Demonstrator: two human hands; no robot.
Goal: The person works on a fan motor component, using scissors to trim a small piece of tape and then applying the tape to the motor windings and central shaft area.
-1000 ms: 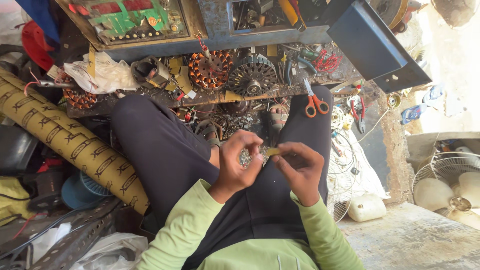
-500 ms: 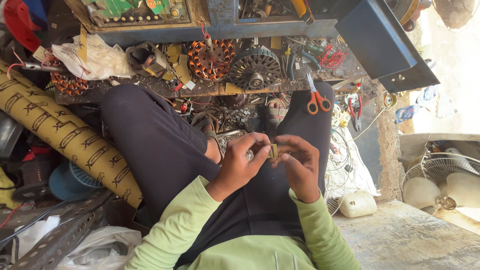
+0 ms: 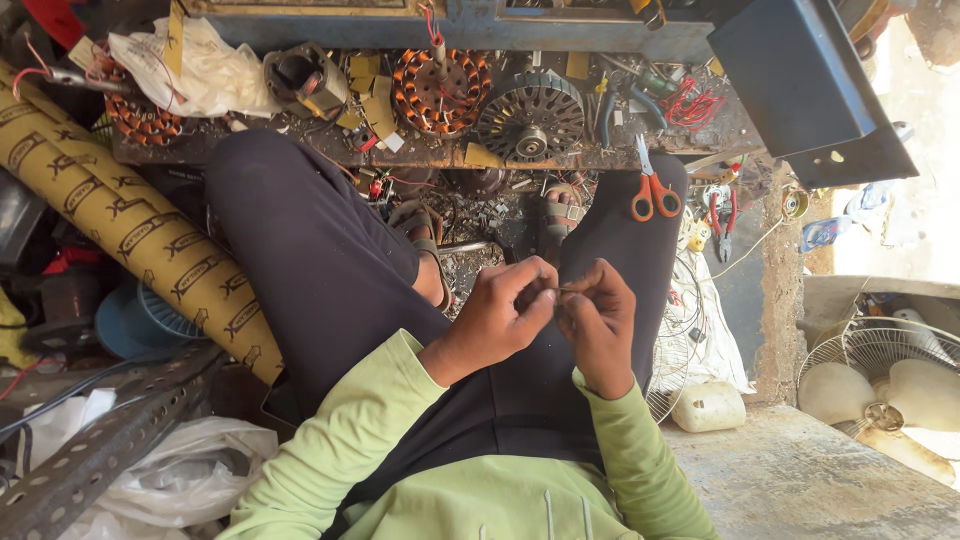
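My left hand (image 3: 503,312) and my right hand (image 3: 598,318) meet over my lap, fingertips pinched together on a small metal part (image 3: 556,292) that is mostly hidden between them. I sit with dark trousers and light green sleeves, feet in sandals. In front of my knees, a wooden board (image 3: 420,152) carries a copper-wound fan stator (image 3: 440,90) and a dark grey slotted rotor (image 3: 530,115). Orange-handled scissors (image 3: 653,192) lie on my right knee.
A long yellow patterned roll (image 3: 130,225) slants along my left. A perforated metal angle bar (image 3: 95,455) and plastic bags lie at lower left. A table fan (image 3: 880,375) and white plastic container (image 3: 708,407) sit at right on a concrete ledge. A dark blue panel (image 3: 800,80) hangs top right.
My hands have closed tighter together, so the small round part seen earlier is now almost covered. The view has shifted slightly, showing less of the bench above.
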